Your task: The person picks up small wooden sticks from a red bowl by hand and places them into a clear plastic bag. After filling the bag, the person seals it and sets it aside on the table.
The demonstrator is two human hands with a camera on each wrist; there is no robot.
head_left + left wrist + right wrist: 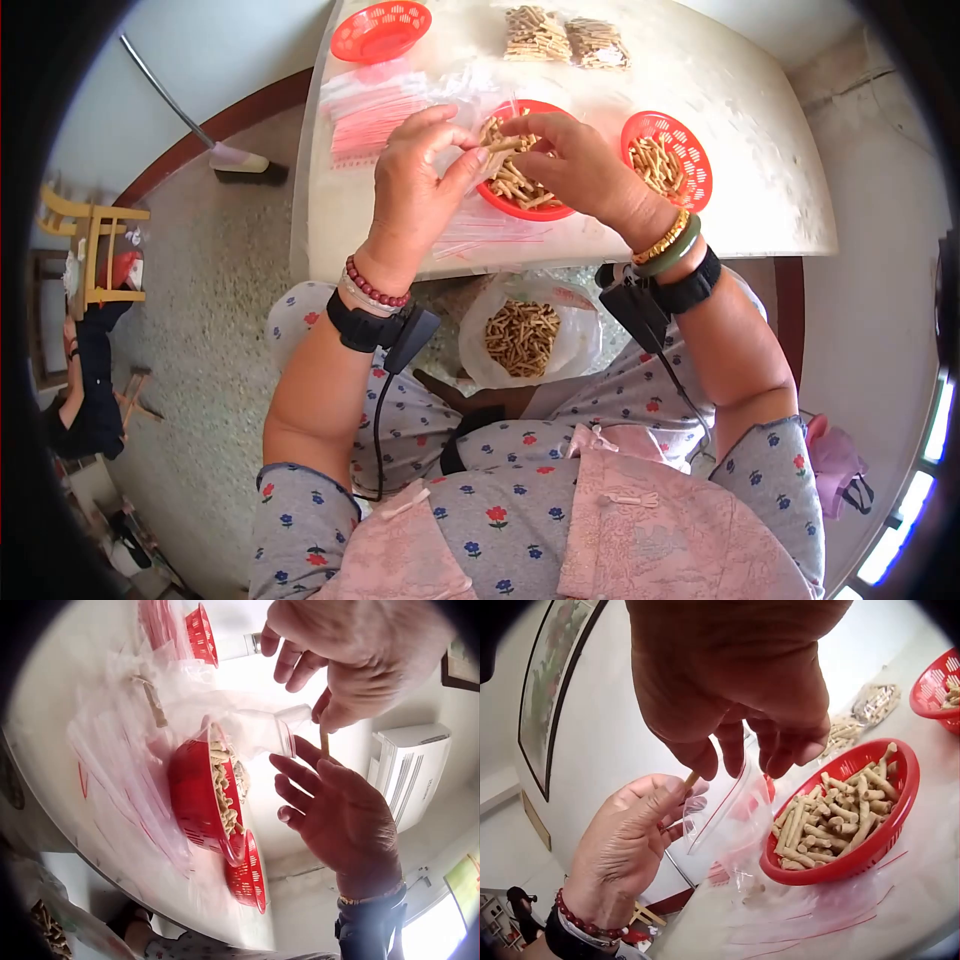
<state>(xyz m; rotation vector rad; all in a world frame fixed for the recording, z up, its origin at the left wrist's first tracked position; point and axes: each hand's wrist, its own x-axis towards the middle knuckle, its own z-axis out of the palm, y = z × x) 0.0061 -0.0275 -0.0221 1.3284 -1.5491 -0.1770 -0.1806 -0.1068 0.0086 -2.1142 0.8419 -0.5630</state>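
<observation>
My left hand (412, 195) and right hand (595, 170) meet above a red basket (900, 825) heaped with short tan sticks (847, 817). Between them is one tan stick (324, 741), pinched at one end by the left thumb and fingers. The right thumb and fingertips grip its other end. A clear zip bag (739, 806) with a red seal line hangs at the fingers of both hands, its mouth beside the stick. Part of the stick is hidden behind the fingers.
More red-lined zip bags (370, 125) lie at the table's left. An unfilled red basket (385, 52) and two filled bags (540, 38) sit at the back. Another stick basket (700, 165) stands right. Below the table edge, a plastic sack (580, 345) holds sticks.
</observation>
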